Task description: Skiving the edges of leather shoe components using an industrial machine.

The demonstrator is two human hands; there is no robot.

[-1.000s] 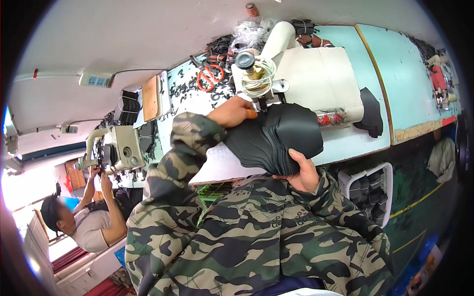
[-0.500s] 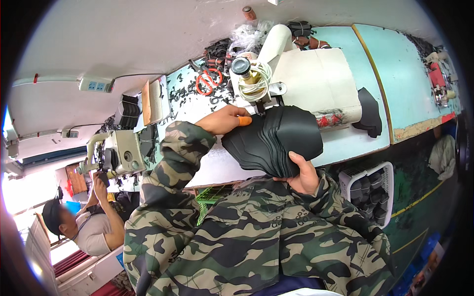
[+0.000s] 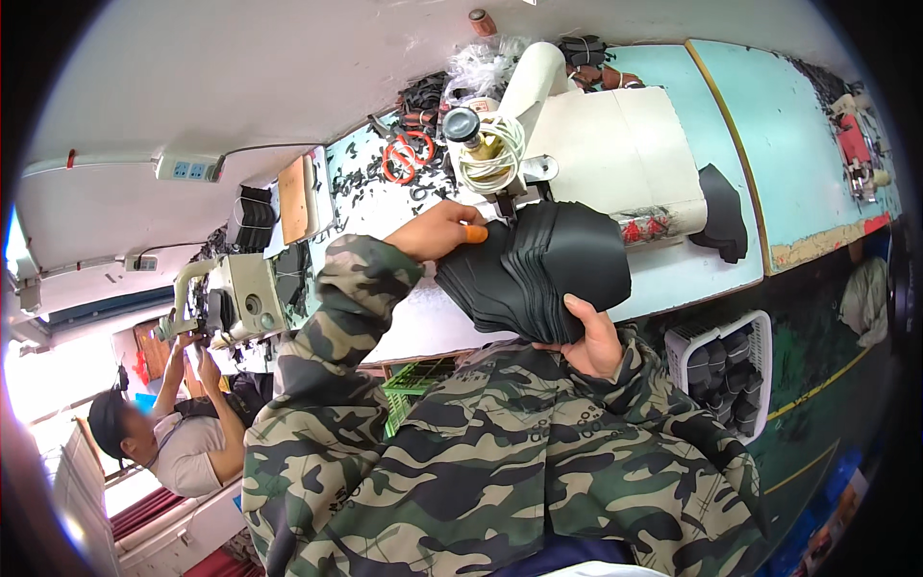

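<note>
A thick fanned stack of black cut shoe-part-like sheets [image 3: 577, 245] lies beneath the head of a cream sewing machine [image 3: 615, 144]. My left hand [image 3: 442, 231] pinches the stack's left edge close to the machine's foot; an orange finger cover [image 3: 475, 234] sits on one finger. My right hand [image 3: 591, 337] grips the near edge, thumb on top and fingers underneath, partly hidden by the sheets. A dark round knob [image 3: 461, 125] and a coil of white cord [image 3: 498, 159] are on the machine head above the stack.
Orange-handled scissors [image 3: 408, 157] lie among black scraps left of the machine. One black piece [image 3: 719, 213] rests right of it. A white basket [image 3: 766, 375] of black bundles stands lower right. A co-worker [image 3: 197, 452] sits at another machine [image 3: 245, 298] on the left.
My hands stay on the stack, which has shifted very slightly under the machine head. The co-worker's hands and head have moved a little.
</note>
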